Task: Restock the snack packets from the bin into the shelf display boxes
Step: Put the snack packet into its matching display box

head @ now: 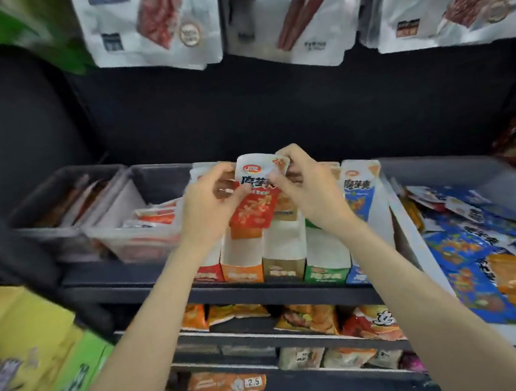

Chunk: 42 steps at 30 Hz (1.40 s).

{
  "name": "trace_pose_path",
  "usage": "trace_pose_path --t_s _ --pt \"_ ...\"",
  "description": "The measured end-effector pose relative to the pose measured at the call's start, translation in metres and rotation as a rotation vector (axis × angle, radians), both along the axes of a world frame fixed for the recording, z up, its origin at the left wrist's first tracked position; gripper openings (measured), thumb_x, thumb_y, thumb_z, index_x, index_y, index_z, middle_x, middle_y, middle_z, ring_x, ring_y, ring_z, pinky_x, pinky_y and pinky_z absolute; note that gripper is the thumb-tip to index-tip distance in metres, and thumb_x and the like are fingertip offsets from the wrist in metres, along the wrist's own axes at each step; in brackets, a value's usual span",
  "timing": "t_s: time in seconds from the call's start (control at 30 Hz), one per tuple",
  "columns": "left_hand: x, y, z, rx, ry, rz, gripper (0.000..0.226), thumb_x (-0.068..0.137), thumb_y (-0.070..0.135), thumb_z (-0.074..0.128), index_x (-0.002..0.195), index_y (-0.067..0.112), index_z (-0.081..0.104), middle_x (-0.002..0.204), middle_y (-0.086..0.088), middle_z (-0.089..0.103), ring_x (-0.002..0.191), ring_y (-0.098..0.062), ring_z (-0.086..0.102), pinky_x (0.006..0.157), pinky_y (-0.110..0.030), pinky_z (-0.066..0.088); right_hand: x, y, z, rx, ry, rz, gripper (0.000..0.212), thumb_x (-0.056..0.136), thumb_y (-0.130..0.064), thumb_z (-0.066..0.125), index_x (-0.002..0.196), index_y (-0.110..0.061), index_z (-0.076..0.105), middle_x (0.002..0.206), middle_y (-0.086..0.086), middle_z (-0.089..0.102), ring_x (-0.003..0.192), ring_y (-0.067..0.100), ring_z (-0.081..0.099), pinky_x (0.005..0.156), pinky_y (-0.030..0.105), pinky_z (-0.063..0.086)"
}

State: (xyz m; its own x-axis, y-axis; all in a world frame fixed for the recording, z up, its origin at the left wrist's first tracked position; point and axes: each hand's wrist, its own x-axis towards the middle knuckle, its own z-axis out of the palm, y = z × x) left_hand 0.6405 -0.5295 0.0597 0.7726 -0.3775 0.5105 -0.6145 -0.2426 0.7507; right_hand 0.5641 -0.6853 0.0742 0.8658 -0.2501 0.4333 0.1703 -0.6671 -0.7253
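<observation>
A white and red snack packet is held upright above a row of shelf display boxes. My left hand pinches its left edge. My right hand pinches its top right corner. Below the packet stand the orange display box, a brown box, a green box and a blue box. The grey bin at the right holds several loose blue and orange snack packets.
Clear trays with flat packets sit left of the boxes on the dark shelf. Large white pouches hang above. Lower shelves hold more snack bags. Yellow and green cartons stand at the lower left.
</observation>
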Motion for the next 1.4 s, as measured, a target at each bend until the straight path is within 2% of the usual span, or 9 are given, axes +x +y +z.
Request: trace_pose_path --t_s 0.17,0.33,0.5,0.67,0.8,1.03,1.17,1.27,1.4 --pt "0.039 0.029 0.001 -0.021 -0.079 0.119 0.021 0.084 0.023 0.071 0.103 0.019 0.063 0.095 0.004 0.069 0.087 -0.011 0.067 0.079 -0.037 0.057 0.049 0.024 0.006 -0.199 -0.146 -0.006 0.009 0.094 -0.021 0.055 0.101 -0.017 0.054 0.074 -0.001 0.064 0.065 0.019 0.063 0.065 0.046 0.052" --pt "0.058 0.036 -0.010 -0.041 -0.029 0.159 0.023 0.084 0.022 0.070 0.105 0.014 0.062 0.095 0.006 0.066 0.084 -0.004 0.065 0.076 -0.023 0.056 0.076 0.039 -0.002 -0.254 -0.180 -0.020 0.009 0.094 -0.017 0.055 0.102 -0.012 0.058 0.071 -0.019 0.053 0.057 0.000 0.049 0.067 0.038 0.048" --pt "0.069 0.039 -0.008 -0.051 -0.045 0.161 0.024 0.085 0.023 0.069 0.107 0.015 0.062 0.097 0.011 0.065 0.080 0.009 0.061 0.070 -0.008 0.051 0.089 0.044 0.003 -0.233 -0.196 -0.033 0.011 0.095 -0.019 0.054 0.104 -0.012 0.057 0.078 -0.007 0.064 0.070 0.012 0.065 0.071 0.043 0.055" --pt "0.071 0.044 -0.004 -0.094 -0.088 0.151 0.022 0.085 0.019 0.070 0.105 0.017 0.062 0.096 0.013 0.065 0.085 0.011 0.062 0.071 -0.008 0.050 0.088 0.049 0.001 -0.234 -0.248 -0.034 0.011 0.095 -0.017 0.055 0.103 -0.010 0.057 0.086 -0.001 0.069 0.075 0.010 0.066 0.068 0.034 0.056" --pt "0.072 0.044 -0.011 -0.094 -0.078 0.159 0.021 0.085 0.022 0.070 0.104 0.020 0.062 0.096 0.016 0.063 0.083 0.015 0.060 0.070 -0.005 0.048 0.087 0.050 -0.002 -0.290 -0.257 -0.051 0.011 0.095 -0.016 0.055 0.103 -0.009 0.057 0.085 0.001 0.069 0.069 0.004 0.060 0.059 0.016 0.048" --pt "0.080 0.037 -0.015 -0.026 -0.019 0.153 0.019 0.086 0.022 0.068 0.103 0.020 0.059 0.094 0.015 0.063 0.079 0.010 0.059 0.066 -0.003 0.047 0.093 0.045 0.001 -0.425 -0.192 -0.101 0.012 0.095 -0.017 0.053 0.104 -0.009 0.056 0.071 0.002 0.064 0.062 0.020 0.062 0.062 0.037 0.051" --pt "0.094 0.034 -0.030 0.150 -0.032 0.242 0.027 0.086 0.021 0.069 0.111 0.016 0.061 0.103 0.001 0.069 0.087 -0.007 0.064 0.075 -0.016 0.050 0.115 0.043 -0.019 -0.586 -0.043 -0.140 0.009 0.093 -0.019 0.057 0.098 -0.012 0.059 0.073 0.001 0.064 0.066 0.024 0.062 0.060 0.036 0.051" --pt "0.097 0.031 -0.028 0.189 -0.149 0.325 0.034 0.083 0.023 0.071 0.115 0.021 0.060 0.110 0.003 0.064 0.091 -0.010 0.060 0.078 -0.025 0.050 0.133 0.040 -0.034 -0.861 -0.125 -0.291 0.016 0.065 -0.013 0.080 0.072 -0.016 0.067 0.060 -0.004 0.062 0.068 0.020 0.060 0.057 0.027 0.045" --pt "0.095 0.028 -0.025 0.254 -0.210 0.326 0.026 0.085 0.022 0.067 0.111 0.021 0.062 0.108 0.002 0.063 0.089 -0.011 0.060 0.074 -0.025 0.050 0.143 0.037 -0.044 -0.913 -0.111 -0.353 0.028 0.057 -0.014 0.083 0.083 -0.016 0.071 0.074 0.000 0.066 0.084 0.027 0.062 0.068 0.032 0.048"
